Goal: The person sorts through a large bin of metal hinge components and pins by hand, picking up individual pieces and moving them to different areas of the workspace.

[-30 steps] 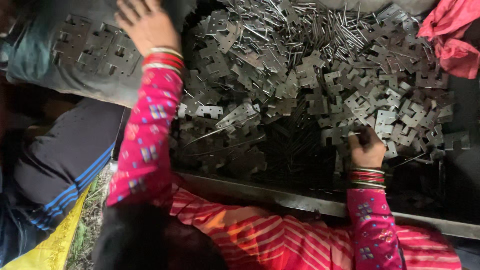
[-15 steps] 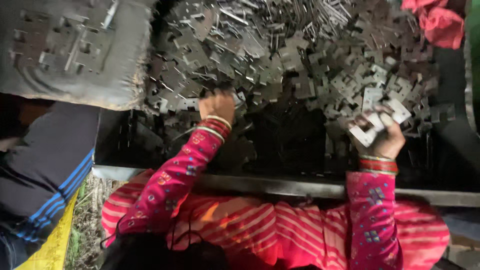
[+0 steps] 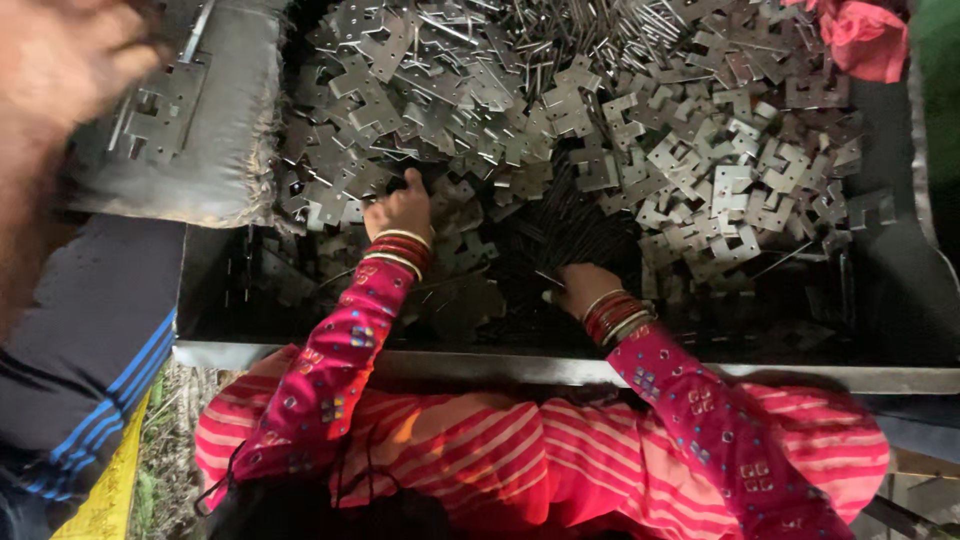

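A dark metal tray (image 3: 560,366) holds a heap of flat, notched metal plates (image 3: 700,170) with small holes, and a dark pile of thin pins (image 3: 585,225) in the middle. My left hand (image 3: 400,206), with red bangles at the wrist, lies on the plates at the heap's near left side, fingers curled down around some of them. My right hand (image 3: 580,286) presses into the near edge of the pins. Its fingers are bent under, and what they hold is hidden. Both sleeves are pink and patterned.
A grey sack (image 3: 205,140) with plates on it lies at the tray's left. A blurred hand of another person (image 3: 65,60) hangs at the top left, above a dark leg with blue stripes (image 3: 95,340). Pink cloth (image 3: 865,35) sits at the far right corner.
My right hand, which held a few plates up at the right, has come down and to the left onto the pins. My left hand shifted slightly left. The view has tilted.
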